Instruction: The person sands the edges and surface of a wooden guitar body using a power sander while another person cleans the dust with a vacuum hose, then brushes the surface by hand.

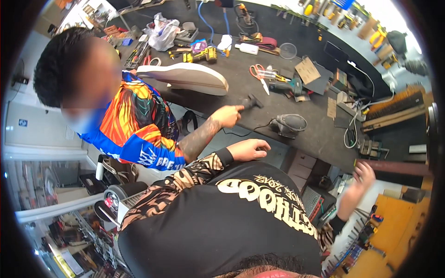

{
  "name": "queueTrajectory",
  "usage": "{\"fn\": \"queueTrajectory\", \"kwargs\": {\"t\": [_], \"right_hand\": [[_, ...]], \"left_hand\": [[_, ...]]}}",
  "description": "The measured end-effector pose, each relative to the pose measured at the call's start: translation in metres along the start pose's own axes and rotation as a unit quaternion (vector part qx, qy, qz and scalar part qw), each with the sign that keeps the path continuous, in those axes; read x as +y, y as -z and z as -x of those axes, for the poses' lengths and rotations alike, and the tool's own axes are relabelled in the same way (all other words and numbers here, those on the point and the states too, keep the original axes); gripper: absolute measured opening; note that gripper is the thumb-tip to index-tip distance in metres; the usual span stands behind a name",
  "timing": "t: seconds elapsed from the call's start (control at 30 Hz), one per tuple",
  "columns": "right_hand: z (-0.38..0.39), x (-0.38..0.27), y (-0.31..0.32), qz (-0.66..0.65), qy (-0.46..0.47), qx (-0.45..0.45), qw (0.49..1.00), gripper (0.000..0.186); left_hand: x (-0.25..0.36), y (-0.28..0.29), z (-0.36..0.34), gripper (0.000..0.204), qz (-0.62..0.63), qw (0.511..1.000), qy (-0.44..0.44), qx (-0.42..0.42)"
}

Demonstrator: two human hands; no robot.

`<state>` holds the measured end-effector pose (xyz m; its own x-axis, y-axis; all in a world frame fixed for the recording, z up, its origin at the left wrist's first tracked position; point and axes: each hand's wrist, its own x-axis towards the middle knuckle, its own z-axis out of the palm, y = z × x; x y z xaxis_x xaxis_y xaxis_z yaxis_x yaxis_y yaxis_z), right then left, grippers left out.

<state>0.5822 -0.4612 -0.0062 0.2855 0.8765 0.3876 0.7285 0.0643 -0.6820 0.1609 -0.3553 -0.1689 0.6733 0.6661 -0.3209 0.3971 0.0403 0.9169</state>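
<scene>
My left hand [250,149] hangs in front of my black shirt, near the bench's front edge. Its fingers are loosely bent and I see nothing in them. Off to the right, my right hand [356,189] is raised, fingers apart, beside the end of a reddish-brown strip [391,167]; whether they touch, I cannot tell. Across from my left hand, a co-worker's hand [227,116] grips a black-headed hammer [252,101] above the bench. A black power sander [289,124] with a cord lies on the edge closest to me.
On the dark workbench [245,69] lie orange-handled scissors [259,78], a green-and-black power tool [287,86], a yellow drill [200,56] and a white bottle [246,48]. A long pale padded board [185,77] juts past the edge beside the co-worker [139,116].
</scene>
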Motion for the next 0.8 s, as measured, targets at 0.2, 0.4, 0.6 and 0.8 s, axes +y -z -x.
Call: {"fn": "queueTrajectory", "kwargs": {"t": [0.2, 0.4, 0.6, 0.8], "right_hand": [[-0.057, -0.009, -0.211, 0.18, 0.192, -0.304, 0.915, 0.076], [-0.098, 0.031, -0.318, 0.292, 0.306, -0.398, 0.814, 0.084], [-0.147, 0.08, -0.318, 0.214, 0.353, -0.504, 0.758, 0.061], [-0.18, 0.11, -0.289, 0.244, 0.369, -0.499, 0.745, 0.064]], "left_hand": [[0.016, 0.028, 0.034, 0.04, 0.047, 0.995, -0.001, 0.085], [0.064, 0.035, 0.045, 0.036, 0.095, 0.972, -0.011, 0.217], [0.098, 0.023, 0.023, 0.034, 0.078, 0.937, 0.013, 0.339], [0.136, 0.021, -0.019, 0.028, -0.034, 0.923, 0.013, 0.384]]}}
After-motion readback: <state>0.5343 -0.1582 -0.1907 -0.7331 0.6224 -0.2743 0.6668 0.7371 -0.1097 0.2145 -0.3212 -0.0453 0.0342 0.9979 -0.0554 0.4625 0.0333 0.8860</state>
